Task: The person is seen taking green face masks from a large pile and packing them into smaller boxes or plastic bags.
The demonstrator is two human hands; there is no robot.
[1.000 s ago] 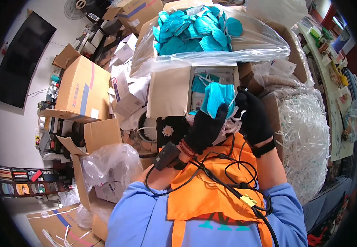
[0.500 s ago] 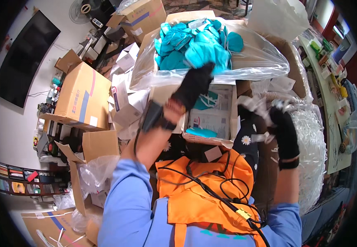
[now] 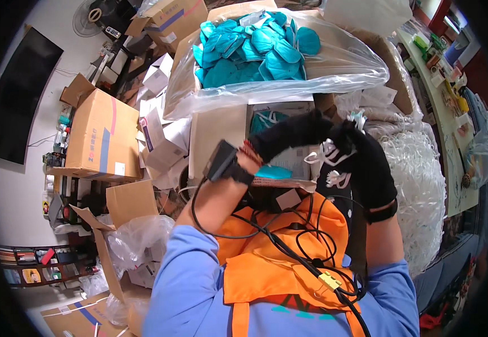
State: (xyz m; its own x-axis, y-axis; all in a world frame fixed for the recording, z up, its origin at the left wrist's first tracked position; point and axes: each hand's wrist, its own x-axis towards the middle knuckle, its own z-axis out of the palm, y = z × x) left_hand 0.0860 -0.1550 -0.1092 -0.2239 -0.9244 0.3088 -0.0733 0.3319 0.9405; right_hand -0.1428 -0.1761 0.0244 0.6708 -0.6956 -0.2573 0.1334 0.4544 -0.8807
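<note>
Both of my hands wear black gloves and meet above the right side of a small open carton (image 3: 216, 137). My right hand (image 3: 367, 168) is closed around white elastic straps (image 3: 334, 153), whose loops hang between the hands. A small pale teal and white bit (image 3: 358, 119) sticks up behind its fingers. My left hand (image 3: 297, 133) reaches across the carton, fingers bent in against the right hand; what they pinch is hidden. Inside the carton lie a teal face mask (image 3: 275, 172) and pale packets. Beyond it, teal cup-shaped masks (image 3: 244, 48) fill a plastic-lined box.
A large bundle of white elastic straps (image 3: 415, 191) stands at my right. Cardboard boxes (image 3: 103, 135) and white cartons (image 3: 162, 135) crowd the left. Black cables (image 3: 289, 253) run across my orange apron (image 3: 255, 281). A cluttered long table (image 3: 452, 140) lies at far right.
My left hand has come back from the teal masks, moving right and nearer, to meet my right hand. The right hand has shifted slightly left with the white straps.
</note>
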